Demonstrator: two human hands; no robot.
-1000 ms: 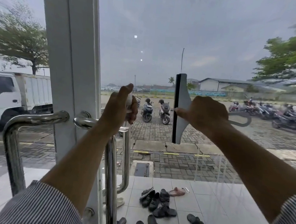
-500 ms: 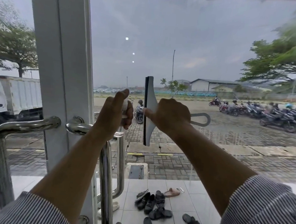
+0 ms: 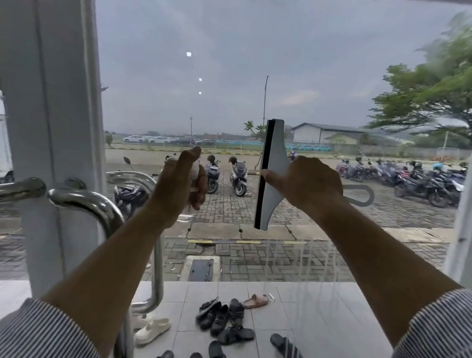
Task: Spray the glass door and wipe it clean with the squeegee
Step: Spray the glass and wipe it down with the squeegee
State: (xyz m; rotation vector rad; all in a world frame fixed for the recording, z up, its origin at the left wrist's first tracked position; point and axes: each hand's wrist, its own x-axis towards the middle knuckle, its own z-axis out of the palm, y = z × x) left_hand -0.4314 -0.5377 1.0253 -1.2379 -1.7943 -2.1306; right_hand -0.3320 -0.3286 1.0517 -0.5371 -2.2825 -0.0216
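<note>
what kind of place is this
Likely the entrance of an office or public building, seen from inside: a glass door with steel pull handles, shoes left outside, rows of parked motorbikes beyond.

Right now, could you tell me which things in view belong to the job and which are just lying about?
In use: squeegee in the right hand; spray bottle in the left hand; glass door.
Lying about: shoes and sandals; chrome door handle; parked motorbikes.
</note>
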